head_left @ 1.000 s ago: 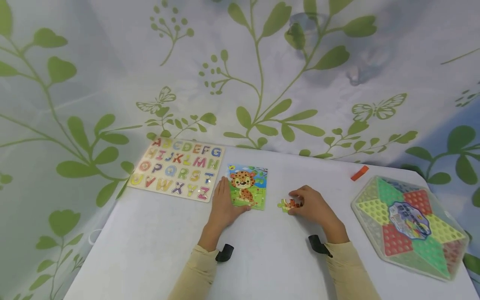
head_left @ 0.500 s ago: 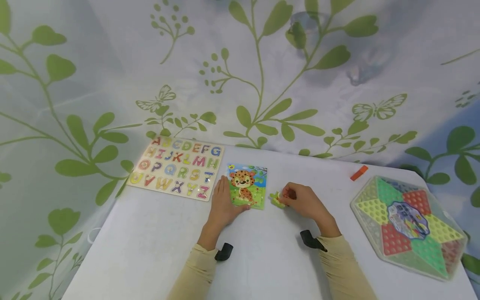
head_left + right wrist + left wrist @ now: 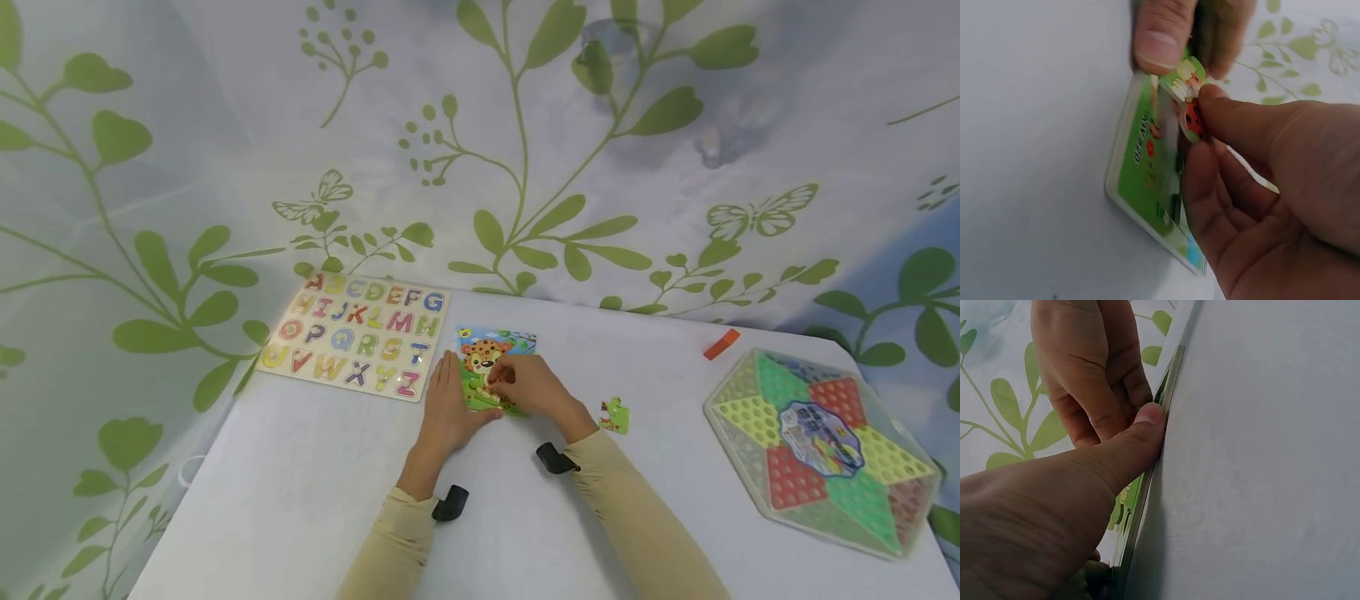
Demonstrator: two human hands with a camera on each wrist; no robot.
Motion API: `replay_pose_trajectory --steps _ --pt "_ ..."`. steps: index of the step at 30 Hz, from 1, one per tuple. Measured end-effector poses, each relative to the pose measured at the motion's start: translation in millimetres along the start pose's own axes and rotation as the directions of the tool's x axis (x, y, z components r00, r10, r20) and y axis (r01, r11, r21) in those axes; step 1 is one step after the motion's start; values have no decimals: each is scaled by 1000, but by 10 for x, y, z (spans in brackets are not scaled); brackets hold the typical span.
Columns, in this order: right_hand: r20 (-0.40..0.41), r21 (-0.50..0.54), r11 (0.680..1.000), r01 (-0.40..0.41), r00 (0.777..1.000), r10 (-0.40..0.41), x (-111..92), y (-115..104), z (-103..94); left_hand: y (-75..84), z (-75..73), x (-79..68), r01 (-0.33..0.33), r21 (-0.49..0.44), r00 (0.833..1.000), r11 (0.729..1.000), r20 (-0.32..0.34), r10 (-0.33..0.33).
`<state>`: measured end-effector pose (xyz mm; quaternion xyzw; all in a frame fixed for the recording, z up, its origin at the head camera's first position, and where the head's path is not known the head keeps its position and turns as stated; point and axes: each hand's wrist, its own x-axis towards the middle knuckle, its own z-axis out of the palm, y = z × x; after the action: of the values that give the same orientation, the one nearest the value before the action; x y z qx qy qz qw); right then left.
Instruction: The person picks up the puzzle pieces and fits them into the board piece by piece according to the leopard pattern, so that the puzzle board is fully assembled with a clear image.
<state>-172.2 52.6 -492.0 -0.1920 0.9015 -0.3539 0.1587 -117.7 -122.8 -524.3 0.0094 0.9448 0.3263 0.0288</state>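
Note:
A small puzzle board (image 3: pixel 522 342) with a cartoon leopard picture lies on the white table. My left hand (image 3: pixel 448 412) rests against it, fingers straight along its left edge. The left thumb (image 3: pixel 1147 419) presses at its near edge. Above the board's lower part, my right hand (image 3: pixel 536 387) pinches a puzzle piece (image 3: pixel 1192 119) with red spots and green between thumb and fingers. In the right wrist view the piece is tilted over a recess in the board; whether it touches the bottom is unclear. A green puzzle piece (image 3: pixel 617 417) lies on the table, right of the board.
A wooden alphabet board (image 3: pixel 395 382) lies at the back left. To the right stands a hexagonal Chinese checkers board (image 3: pixel 821 450), with an orange-red strip (image 3: pixel 722 344) behind it. A leaf-patterned curtain (image 3: pixel 525 167) hangs along the table's back edge.
My right hand has moved left from the table beside the puzzle board to above it, holding a piece. The green piece on the table now shows. My left hand stays put.

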Motion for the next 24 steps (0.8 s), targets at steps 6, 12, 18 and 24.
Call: replay_pose_trajectory --steps 6,12,18,24 --pt "10 -84 996 6 1000 -5 38 -80 51 -4 9 3 -6 2 1000 1000 -2 6" --pt "0 -227 973 37 999 -38 44 -117 83 -19 30 9 -11 23 1000 1000 0 11" --pt "4 -320 944 83 996 -86 39 -132 97 -18 29 1 -19 22 1000 1000 -8 19" --pt "-17 -370 921 120 991 -136 49 -111 139 -21 22 -4 -29 25 999 999 -15 29"
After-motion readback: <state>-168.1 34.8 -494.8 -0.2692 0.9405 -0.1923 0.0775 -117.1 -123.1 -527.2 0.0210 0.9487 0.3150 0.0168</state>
